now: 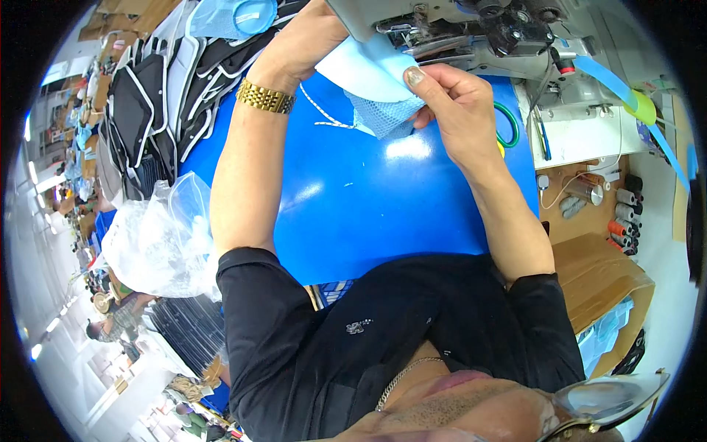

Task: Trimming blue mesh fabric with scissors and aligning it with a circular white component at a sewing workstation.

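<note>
A light blue fabric piece (361, 70) with a blue mesh part (383, 114) is held up at the sewing machine (471, 48). My right hand (465, 107) pinches its right edge between thumb and fingers. At the piece's upper left is my left hand (313, 40), whose fingers are hidden behind the machine head, so I cannot see its grip. From the left side of the piece hangs a white cord (324, 114), reaching toward the blue tabletop (368, 214). A gold watch band circles my left wrist.
Black pieces with white edging (151, 103) are piled at the left, near a clear plastic bag (162, 243). A round blue mesh item (254, 16) lies at the top. Green ring handles (507, 124) show beside my right wrist. Thread spools (624, 214) and a cardboard box (596, 280) stand right.
</note>
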`<state>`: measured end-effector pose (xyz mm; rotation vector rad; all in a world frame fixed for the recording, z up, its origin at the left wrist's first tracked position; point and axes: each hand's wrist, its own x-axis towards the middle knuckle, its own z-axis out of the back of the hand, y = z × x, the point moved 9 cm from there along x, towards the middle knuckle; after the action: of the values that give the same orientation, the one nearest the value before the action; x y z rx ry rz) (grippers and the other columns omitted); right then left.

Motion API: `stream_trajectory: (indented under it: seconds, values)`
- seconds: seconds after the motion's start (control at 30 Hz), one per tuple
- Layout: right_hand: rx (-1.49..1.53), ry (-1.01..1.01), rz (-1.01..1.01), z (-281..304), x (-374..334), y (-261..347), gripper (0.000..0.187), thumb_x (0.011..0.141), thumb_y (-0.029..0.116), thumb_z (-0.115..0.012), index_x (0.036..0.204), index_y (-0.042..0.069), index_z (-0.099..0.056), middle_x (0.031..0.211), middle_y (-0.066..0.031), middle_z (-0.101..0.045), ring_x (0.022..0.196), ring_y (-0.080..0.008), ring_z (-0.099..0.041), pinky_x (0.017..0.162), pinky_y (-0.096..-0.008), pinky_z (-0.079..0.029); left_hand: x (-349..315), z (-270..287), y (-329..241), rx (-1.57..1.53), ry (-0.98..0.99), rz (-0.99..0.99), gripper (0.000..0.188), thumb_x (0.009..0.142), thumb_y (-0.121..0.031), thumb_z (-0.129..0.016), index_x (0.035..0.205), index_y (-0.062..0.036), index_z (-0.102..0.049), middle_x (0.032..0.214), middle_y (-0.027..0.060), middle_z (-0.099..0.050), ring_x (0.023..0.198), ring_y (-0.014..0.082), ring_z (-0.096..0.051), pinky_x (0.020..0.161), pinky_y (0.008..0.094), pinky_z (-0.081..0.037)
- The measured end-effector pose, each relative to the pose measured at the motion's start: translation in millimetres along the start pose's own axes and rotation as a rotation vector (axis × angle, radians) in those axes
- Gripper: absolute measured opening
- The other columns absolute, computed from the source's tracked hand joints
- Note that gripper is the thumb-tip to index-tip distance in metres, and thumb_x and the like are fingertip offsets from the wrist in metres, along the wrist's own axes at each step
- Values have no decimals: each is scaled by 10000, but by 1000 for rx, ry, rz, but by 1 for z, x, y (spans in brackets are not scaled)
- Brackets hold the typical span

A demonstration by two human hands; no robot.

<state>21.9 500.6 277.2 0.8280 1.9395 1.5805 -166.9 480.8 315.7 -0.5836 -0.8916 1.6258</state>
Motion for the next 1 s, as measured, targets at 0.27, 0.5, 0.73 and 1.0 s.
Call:
stream_trajectory:
  seconds: [0.27,0.5,0.73,1.0]
  values:
    - [10,0,6,-1,1,-2,254,922,243,-681,946,-5,-729,727,-48,-685,602,-78,-626,500,-209,-482,-12,4,-19,-61,-140,85,264,898,-99,-585,1113,46,-633,1126,162,-662,1051,225,-581,926,364,-459]
    - [24,7,-13,1,4,-4,245,916,236,-686,953,-3,-729,735,-50,-692,608,-82,-633,507,-211,-493,-24,15,-27,-122,-301,164,264,900,-99,-580,1116,45,-633,1122,157,-662,1050,222,-583,925,359,-460]
    - [29,55,-12,-3,6,-6,255,914,241,-685,949,-8,-725,744,-60,-699,617,-90,-651,513,-209,-498,-113,38,-12,-59,-748,-27,135,906,-82,-667,1021,-13,-683,964,66,-704,872,134,-640,810,281,-506]
    - [10,48,20,1,8,-6,264,907,245,-691,953,-13,-726,741,-63,-699,609,-92,-650,519,-209,-499,-136,-27,-156,660,-458,-644,264,750,-154,-773,994,-86,-698,1082,87,-684,1095,297,-620,934,429,-481]
